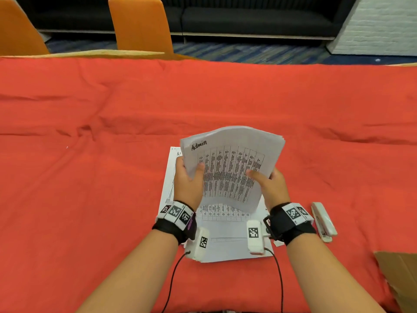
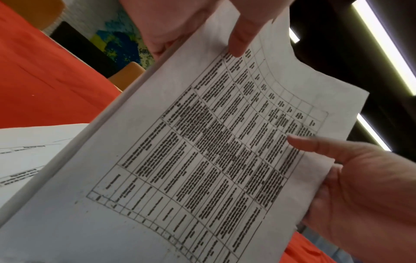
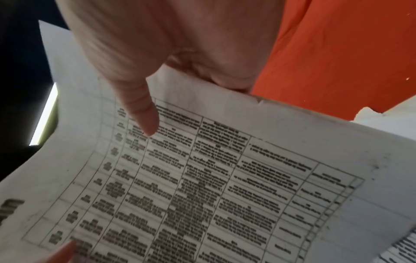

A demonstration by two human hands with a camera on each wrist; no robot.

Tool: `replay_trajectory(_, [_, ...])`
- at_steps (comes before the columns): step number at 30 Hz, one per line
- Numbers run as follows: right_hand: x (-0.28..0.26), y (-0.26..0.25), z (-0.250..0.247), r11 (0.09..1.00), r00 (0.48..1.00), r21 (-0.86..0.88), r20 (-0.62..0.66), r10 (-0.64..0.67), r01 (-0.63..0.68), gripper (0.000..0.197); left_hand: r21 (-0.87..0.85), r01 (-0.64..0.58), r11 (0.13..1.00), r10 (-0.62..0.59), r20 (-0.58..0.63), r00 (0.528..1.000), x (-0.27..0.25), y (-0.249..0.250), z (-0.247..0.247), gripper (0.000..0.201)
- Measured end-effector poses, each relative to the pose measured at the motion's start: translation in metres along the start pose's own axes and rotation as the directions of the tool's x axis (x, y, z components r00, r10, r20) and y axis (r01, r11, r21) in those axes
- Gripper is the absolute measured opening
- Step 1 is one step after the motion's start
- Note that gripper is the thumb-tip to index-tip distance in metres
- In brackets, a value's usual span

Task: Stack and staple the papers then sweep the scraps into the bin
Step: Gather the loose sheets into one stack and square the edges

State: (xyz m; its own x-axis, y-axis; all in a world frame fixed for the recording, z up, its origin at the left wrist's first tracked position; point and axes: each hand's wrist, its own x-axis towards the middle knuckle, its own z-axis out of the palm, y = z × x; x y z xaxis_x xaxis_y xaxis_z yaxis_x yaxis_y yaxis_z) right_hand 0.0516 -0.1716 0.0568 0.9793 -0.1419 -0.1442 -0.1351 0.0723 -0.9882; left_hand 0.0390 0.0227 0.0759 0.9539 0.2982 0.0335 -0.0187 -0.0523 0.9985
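Nearest the person, at the lower right corner of the head view, a brown cardboard piece lies on the red tablecloth. Just beyond it, to the right of the right wrist, a white stapler lies flat on the cloth, apart from both hands.

Between the forearms, loose printed sheets lie flat on the cloth, with a small paper scrap at their right edge.

Above these sheets, both hands hold a paper stack raised and roughly upright (its top page carries a printed table and a handwritten heading). The left hand grasps the stack's left edge, thumb on the front page. The right hand grasps the right edge, thumb likewise on the front. In the left wrist view the stack is pinched at both sides; the right wrist view shows the right thumb pressed on the table print.

Farther off, two orange chairs stand behind the table, with a dark sofa beyond.
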Motion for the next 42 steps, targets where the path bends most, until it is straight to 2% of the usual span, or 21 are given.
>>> replay_trajectory(3, [0.000, -0.005, -0.003, 0.999, 1.000, 0.038, 0.016, -0.009, 0.008, 0.030, -0.033, -0.003, 0.999, 0.003, -0.005, 1.000, 0.004, 0.001, -0.005, 0.029])
replay_trajectory(7, [-0.001, -0.011, 0.004, 0.999, 0.997, -0.006, 0.058, -0.049, 0.049, 0.032, -0.026, -0.013, 1.000, 0.013, 0.007, 1.000, 0.006, 0.005, -0.005, 0.029])
replay_trajectory(9, [0.000, -0.012, 0.003, 0.999, 0.999, 0.003, 0.033, -0.042, 0.042, 0.030, -0.055, -0.008, 0.998, 0.006, -0.022, 1.000, 0.010, 0.005, -0.006, 0.027])
replay_trajectory(12, [0.002, -0.011, 0.005, 1.000, 1.000, 0.025, 0.014, -0.013, 0.012, 0.024, -0.086, 0.025, 0.996, -0.025, 0.004, 1.000, 0.010, 0.005, -0.004, 0.024])
replay_trajectory(17, [0.002, -0.017, 0.008, 0.999, 0.998, 0.000, 0.027, -0.049, 0.049, 0.021, -0.123, 0.016, 0.992, -0.016, 0.006, 1.000, 0.009, 0.013, -0.007, 0.029])
replay_trajectory(22, [-0.003, -0.008, -0.002, 0.999, 0.999, 0.053, 0.046, -0.003, 0.000, 0.034, -0.067, 0.055, 0.996, -0.054, 0.016, 0.998, 0.004, 0.002, -0.017, 0.037])
replay_trajectory(25, [-0.004, -0.002, 0.005, 1.000, 1.000, 0.013, 0.015, 0.009, -0.009, 0.029, -0.071, 0.083, 0.994, -0.083, 0.007, 0.997, -0.001, -0.003, -0.012, 0.034])
replay_trajectory(28, [-0.003, -0.005, 0.006, 0.999, 1.000, -0.037, 0.005, -0.018, 0.018, 0.023, -0.062, 0.039, 0.997, -0.039, 0.008, 0.999, 0.001, 0.001, -0.008, 0.034])
replay_trajectory(31, [-0.007, -0.018, 0.005, 0.991, 0.994, -0.082, 0.024, -0.107, 0.108, 0.022, -0.048, -0.016, 0.999, 0.017, 0.015, 1.000, 0.005, 0.010, -0.007, 0.028])
replay_trajectory(36, [-0.015, -0.023, 0.011, 0.975, 0.978, -0.071, 0.004, -0.209, 0.209, 0.021, -0.038, -0.113, 0.993, 0.114, 0.020, 0.993, -0.005, 0.013, -0.003, 0.025])
replay_trajectory(38, [-0.016, -0.014, 0.013, 0.980, 0.983, -0.076, 0.002, -0.183, 0.182, 0.020, -0.023, -0.102, 0.995, 0.102, 0.021, 0.995, -0.010, 0.004, -0.003, 0.026])
replay_trajectory(42, [-0.012, 0.015, 0.014, 0.991, 0.997, -0.110, 0.002, -0.072, 0.071, 0.020, 0.050, 0.006, 0.999, -0.007, 0.020, 1.000, -0.009, -0.027, -0.004, 0.027])
